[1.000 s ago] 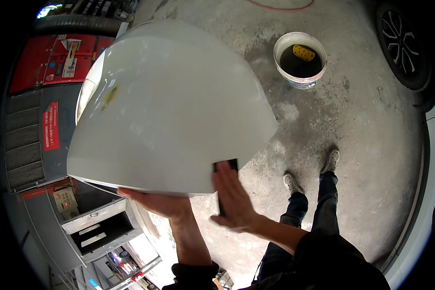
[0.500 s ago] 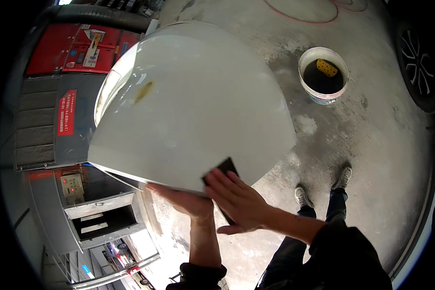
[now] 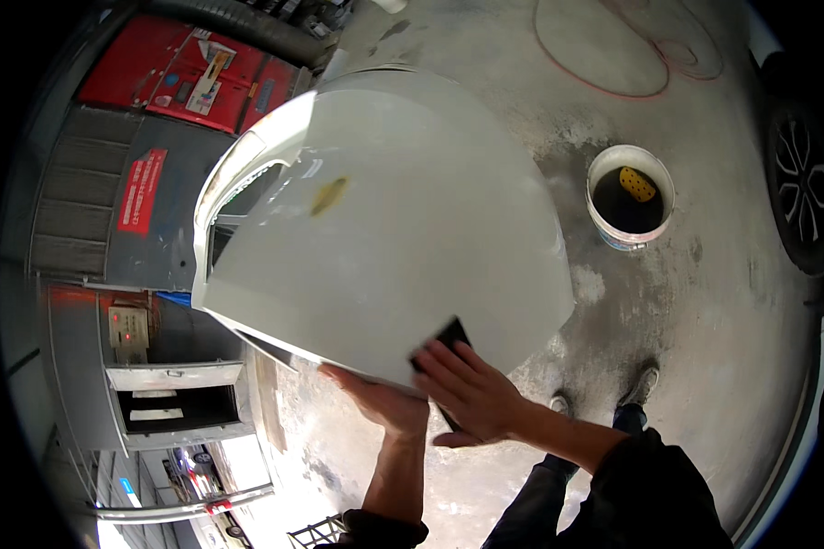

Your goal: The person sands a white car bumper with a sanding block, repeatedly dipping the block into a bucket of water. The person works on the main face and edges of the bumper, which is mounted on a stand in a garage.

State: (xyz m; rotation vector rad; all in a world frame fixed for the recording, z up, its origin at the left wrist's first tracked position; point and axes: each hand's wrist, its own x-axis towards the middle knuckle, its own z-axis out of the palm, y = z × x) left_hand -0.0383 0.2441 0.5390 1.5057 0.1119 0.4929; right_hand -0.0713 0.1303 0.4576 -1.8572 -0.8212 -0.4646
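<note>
A large light-grey car door (image 3: 430,210) with a yellowish-brown patch (image 3: 330,195) stretches in front of me. At its near edge my left hand (image 3: 384,403) supports the rim, with its fingers lying along it and partly hidden by the panel. My right hand (image 3: 476,393) presses a black sanding pad (image 3: 452,335) against the surface near that edge. Its fingers lie over the pad, and part of the pad sticks out past the fingertips. Both hands are close together, the right one just to the right of the left.
A white bucket (image 3: 596,215) of dark water, with a yellow perforated sponge-like pad (image 3: 636,185) in it, stands on the floor to the right. A red hose (image 3: 604,91) lies farther off. Red cabinets (image 3: 201,82) are at the left, a car wheel (image 3: 801,188) at the right.
The view has shifted, so the door, bucket and hands sit lower and farther right in the picture. Both hands keep their places at the door's near edge, the right still on the sanding pad.
</note>
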